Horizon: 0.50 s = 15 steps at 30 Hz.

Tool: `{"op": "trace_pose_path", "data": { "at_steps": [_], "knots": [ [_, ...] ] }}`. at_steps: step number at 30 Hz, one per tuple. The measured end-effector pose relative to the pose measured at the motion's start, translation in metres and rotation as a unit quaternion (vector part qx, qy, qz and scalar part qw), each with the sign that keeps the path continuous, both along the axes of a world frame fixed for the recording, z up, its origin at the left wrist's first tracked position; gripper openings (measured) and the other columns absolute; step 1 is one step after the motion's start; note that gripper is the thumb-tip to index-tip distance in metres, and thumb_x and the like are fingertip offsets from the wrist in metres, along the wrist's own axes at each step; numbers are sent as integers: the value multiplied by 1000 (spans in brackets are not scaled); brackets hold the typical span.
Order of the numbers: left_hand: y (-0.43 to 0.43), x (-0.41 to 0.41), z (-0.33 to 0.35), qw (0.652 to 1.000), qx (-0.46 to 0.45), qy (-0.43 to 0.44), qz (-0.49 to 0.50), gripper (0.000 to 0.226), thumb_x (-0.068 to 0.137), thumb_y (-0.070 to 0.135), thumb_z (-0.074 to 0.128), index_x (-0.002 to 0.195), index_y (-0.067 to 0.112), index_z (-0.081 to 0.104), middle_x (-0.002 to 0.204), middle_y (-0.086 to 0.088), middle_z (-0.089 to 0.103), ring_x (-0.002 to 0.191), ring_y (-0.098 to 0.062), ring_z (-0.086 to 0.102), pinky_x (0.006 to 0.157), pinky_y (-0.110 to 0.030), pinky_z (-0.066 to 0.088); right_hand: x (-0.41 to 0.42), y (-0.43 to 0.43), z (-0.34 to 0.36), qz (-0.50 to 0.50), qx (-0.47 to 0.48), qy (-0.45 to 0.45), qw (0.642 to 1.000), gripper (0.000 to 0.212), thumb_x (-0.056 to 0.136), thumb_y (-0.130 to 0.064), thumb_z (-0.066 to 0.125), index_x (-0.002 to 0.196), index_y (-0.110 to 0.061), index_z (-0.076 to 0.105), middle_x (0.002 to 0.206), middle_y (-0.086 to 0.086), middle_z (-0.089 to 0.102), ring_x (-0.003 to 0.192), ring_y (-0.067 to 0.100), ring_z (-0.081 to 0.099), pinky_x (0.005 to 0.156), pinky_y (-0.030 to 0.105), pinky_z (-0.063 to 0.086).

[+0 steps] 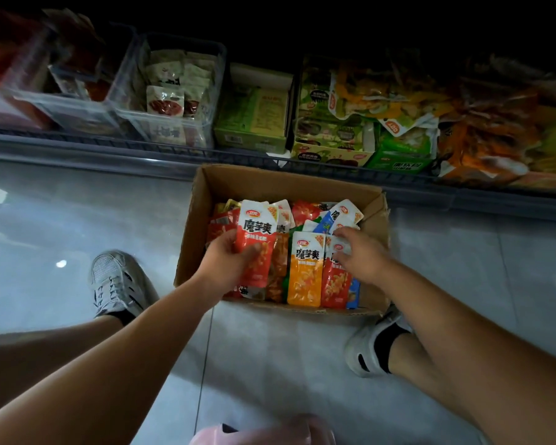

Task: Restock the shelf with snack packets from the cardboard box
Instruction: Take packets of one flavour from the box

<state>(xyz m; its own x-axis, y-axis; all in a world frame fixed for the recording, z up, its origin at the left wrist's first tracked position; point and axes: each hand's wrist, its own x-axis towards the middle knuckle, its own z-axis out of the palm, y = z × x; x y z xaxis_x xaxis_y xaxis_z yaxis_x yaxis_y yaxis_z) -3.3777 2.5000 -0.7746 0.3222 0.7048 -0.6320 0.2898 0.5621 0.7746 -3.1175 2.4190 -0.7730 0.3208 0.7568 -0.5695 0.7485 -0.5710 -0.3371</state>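
Observation:
An open cardboard box (206, 200) stands on the floor in front of the bottom shelf (109, 146). It holds several snack packets in red, orange and blue. My left hand (227, 260) grips a small stack of red packets (256, 239) over the box's left side, thumb on the front one. My right hand (361, 252) reaches into the right side, its fingers pinching the white top of a red packet (334, 277) that stands beside an orange packet (305, 268).
The shelf carries clear plastic bins (174, 91) of packets at left, green and yellow display boxes (254, 123) in the middle, and a heap of orange bags (495, 123) at right. My shoes (116, 284) stand on the grey tiled floor either side of the box.

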Motion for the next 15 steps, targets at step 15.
{"op": "trace_pose_path", "data": {
  "at_steps": [15],
  "knots": [
    [1,1,-7,999,-8,35,-9,43,95,25,72,136,25,59,124,3,70,113,-21,69,92,-45,60,3,-7,-14,45,91,-24,995,7,95,-22,65,96,-26,71,112,-2,58,101,16,58,84,29,46]
  ]
}}
